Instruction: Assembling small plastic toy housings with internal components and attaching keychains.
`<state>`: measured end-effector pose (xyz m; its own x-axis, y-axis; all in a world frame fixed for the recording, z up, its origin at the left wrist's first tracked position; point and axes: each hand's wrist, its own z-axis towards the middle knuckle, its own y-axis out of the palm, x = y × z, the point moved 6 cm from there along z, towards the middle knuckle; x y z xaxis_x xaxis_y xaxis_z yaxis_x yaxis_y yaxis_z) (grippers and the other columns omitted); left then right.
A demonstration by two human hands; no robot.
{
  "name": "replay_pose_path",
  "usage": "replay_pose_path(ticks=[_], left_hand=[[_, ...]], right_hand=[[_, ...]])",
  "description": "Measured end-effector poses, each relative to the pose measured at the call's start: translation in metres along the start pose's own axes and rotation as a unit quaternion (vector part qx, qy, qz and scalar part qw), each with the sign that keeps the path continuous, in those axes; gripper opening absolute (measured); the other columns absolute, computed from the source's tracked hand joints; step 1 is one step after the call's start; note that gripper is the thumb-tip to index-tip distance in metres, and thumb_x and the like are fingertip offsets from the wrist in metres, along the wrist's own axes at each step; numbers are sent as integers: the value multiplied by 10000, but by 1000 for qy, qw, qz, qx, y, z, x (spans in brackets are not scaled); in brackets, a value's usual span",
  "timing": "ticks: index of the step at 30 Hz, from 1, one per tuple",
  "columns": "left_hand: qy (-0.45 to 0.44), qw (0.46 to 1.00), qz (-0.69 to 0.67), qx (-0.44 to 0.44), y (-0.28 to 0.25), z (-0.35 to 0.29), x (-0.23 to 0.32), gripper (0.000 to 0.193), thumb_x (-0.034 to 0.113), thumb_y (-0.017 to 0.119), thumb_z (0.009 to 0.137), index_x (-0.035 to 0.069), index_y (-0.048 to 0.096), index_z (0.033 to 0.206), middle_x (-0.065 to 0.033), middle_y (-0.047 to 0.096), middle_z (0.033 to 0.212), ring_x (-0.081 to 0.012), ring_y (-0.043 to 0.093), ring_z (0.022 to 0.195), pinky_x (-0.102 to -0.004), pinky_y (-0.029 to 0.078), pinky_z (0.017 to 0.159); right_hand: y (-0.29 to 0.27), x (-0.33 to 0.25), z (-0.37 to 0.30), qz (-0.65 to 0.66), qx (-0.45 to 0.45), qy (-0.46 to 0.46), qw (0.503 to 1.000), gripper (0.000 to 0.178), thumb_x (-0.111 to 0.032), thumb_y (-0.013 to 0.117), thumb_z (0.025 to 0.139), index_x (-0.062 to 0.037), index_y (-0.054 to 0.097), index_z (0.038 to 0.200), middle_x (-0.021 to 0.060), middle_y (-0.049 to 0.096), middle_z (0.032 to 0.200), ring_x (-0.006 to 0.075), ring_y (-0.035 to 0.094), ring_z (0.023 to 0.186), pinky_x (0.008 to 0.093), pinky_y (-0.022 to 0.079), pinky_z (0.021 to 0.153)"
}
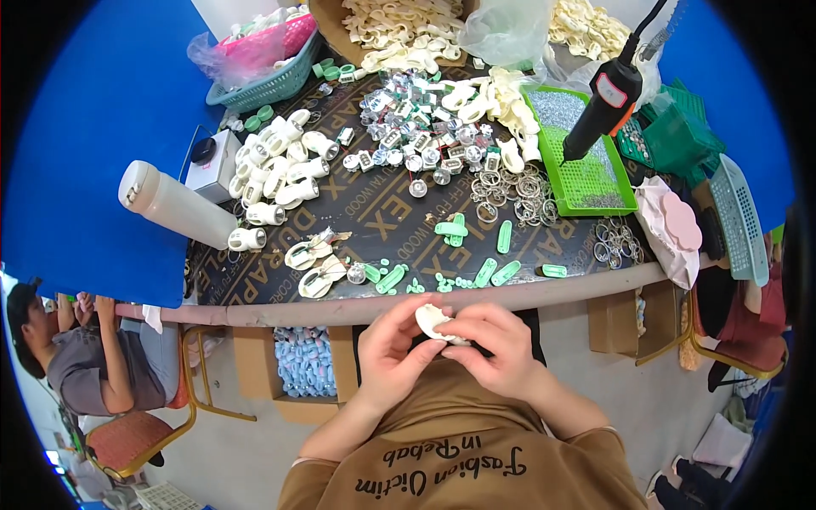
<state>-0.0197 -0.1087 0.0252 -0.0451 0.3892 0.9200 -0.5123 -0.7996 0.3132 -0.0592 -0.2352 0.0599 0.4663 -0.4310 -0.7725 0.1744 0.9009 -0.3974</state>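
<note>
Piece (430, 320), cream-white, between left hand (396, 347) and right hand (495, 342)

The dark tabletop (378, 219) carries white casings (297, 192), metal rings (529, 189) — and green pieces (505, 236).

Lettering, by location. Item 1, 6 o'clock: brown T-shirt (459, 433), chest print in dark script, two lines, upside down in this view; legible. Item 2, 9 o'clock through 12 to 3: black bench (361, 204) top, large tan capitals with smaller capitals alongside, repeated on the slant; legible, partly covered. Item 3, between 1 and 2 o'clock: black electric screwdriver (602, 109), white label (612, 92) edged in red; its marking too small to read.
</note>
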Motion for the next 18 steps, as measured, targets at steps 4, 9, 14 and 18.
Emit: replay_pose_path(ticks=[4, 9, 14, 18], left_hand=[[-52, 996, -53, 50, -13, -1, -5, 466, 9, 571, 788, -35, 408, 1223, -168, 537, 1111, -258, 571, 989, -377, 464, 861], [-85, 991, -86, 53, -22, 4, -17, 473, 67, 559, 804, -23, 396, 1238, -170, 546, 1083, -259, 574, 974, -376, 466, 854], [-101, 986, -124, 50, -23, 5, -22, 473, 102, 557, 810, -10, 398, 1241, -168, 547, 1079, -259, 570, 981, -375, 465, 859], [-94, 983, -151, 40, -22, 6, -17, 474, 109, 568, 813, -12, 399, 1239, -168, 549, 1075, -264, 570, 983, -376, 466, 864]], right_hand=[[-30, 16, 22, -107, 27, -24, 994, 197, -25, 652, 699, -42, 625, 894, 108, 589, 872, 256, 585, 767, 325, 479, 665], [-78, 70, 88, -307, 42, 26, 950, 180, -17, 612, 721, -8, 571, 896, 138, 564, 838, 306, 536, 814, 380, 434, 726], [-76, 105, 123, -435, -14, 7, 900, 244, -82, 644, 715, 4, 561, 927, 143, 561, 882, 303, 516, 886, 378, 426, 772], [-78, 126, 131, -368, -21, 74, 927, 255, -118, 674, 692, -33, 561, 904, 121, 577, 880, 287, 522, 896, 386, 419, 781]])
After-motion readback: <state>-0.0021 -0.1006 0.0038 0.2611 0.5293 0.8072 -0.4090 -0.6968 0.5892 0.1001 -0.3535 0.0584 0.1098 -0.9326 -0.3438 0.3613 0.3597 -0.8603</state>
